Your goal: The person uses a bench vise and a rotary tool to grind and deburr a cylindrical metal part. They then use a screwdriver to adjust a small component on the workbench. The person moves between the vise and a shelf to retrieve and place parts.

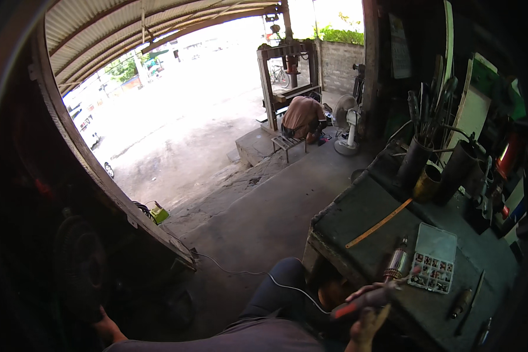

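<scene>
My right hand [366, 322] is closed around a dark, red-ended handheld power tool [361, 303], held low by the bench edge. A white cord [299, 288] runs from near it across my leg to the floor. Close by on the bench lie a motor armature [396, 262] and a clear compartment box [436, 242], its lid up and small copper-coloured parts inside. My left hand [107, 328] reaches out to the far left, at the lower part of a dark round fan [79, 261]. Its fingers are mostly hidden in shadow, so I cannot make out whether they grip it.
On the dark workbench [358, 208] are a rusty flat strip [378, 224], tool-filled cylinders [415, 161], a yellowish can [427, 180] and slim metal tools [470, 302]. Beyond, a person [304, 114] bends over beside a press frame [267, 88], stool [288, 144] and white fan [349, 126].
</scene>
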The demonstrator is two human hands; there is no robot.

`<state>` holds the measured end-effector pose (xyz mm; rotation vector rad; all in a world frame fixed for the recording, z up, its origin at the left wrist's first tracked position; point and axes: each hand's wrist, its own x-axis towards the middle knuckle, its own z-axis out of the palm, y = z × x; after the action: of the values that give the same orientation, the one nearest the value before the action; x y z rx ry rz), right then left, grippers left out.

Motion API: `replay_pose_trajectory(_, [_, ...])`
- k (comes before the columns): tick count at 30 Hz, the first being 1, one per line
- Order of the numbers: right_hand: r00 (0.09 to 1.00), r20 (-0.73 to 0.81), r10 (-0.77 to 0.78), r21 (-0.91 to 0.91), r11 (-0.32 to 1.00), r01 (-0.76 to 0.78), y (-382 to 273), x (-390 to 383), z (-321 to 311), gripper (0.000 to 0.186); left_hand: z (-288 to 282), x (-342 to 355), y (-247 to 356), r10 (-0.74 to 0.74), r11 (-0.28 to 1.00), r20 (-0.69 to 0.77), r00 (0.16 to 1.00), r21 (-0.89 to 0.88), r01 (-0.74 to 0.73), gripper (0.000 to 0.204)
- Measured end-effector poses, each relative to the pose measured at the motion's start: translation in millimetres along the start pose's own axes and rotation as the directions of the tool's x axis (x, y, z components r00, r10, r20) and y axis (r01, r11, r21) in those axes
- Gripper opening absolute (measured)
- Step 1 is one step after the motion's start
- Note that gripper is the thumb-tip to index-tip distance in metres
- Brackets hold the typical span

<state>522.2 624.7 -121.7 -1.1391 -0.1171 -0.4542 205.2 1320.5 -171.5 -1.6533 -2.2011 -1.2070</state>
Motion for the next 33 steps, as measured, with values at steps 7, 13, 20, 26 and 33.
replay_pose_trajectory(7, [0.919,-0.113,-0.378,0.083,0.918,0.388,-67,26,-39,0.088,13,-18,24,0.073,0.992,-0.179,0.981,-0.084,-0.089,0.084])
replay_pose_trajectory(13, [0.9,-0.181,-0.396,0.071,0.908,0.414,-102,13,-69,0.084,35,-48,37,0.095,0.989,-0.154,0.983,-0.095,-0.11,0.073])
replay_pose_trajectory(20, [0.988,-0.137,-0.069,0.177,0.98,0.093,-84,-16,-78,0.096,107,-127,46,0.138,0.986,0.104,0.985,-0.105,-0.127,0.06])
replay_pose_trajectory(26, [0.965,-0.26,0.044,-0.029,0.998,-0.053,-93,-36,-71,0.078,129,-274,120,0.473,0.877,0.643,0.602,-0.41,-0.251,0.05])
replay_pose_trajectory(33, [0.943,-0.323,0.083,-0.001,0.996,-0.088,-112,-52,-78,0.066,-99,-509,322,0.953,-0.109,-0.204,-0.223,-0.92,0.377,0.037])
